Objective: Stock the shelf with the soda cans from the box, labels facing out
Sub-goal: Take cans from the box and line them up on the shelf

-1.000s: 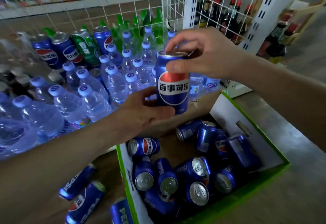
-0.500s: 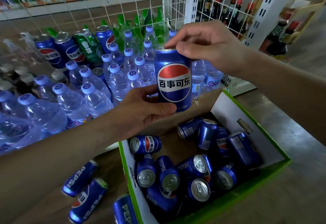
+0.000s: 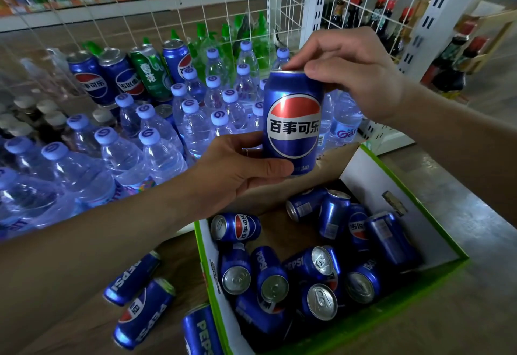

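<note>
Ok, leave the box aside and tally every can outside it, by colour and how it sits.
Blue can held up: 1
Blue cans upright in the back row: 3
Green can upright in the back row: 1
Blue cans lying left of the box: 3
Total: 8
A silver top among the water bottles may be another can; I cannot tell.

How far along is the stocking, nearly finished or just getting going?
Just getting going, by the look of it. Done: three blue cans stand on the shelf beside a green can, logos outward. In hand: the left hand grips the base of one upright can, and the right hand pinches its rim. Left: many cans lie in the box, and three loose cans lie outside it.
</note>
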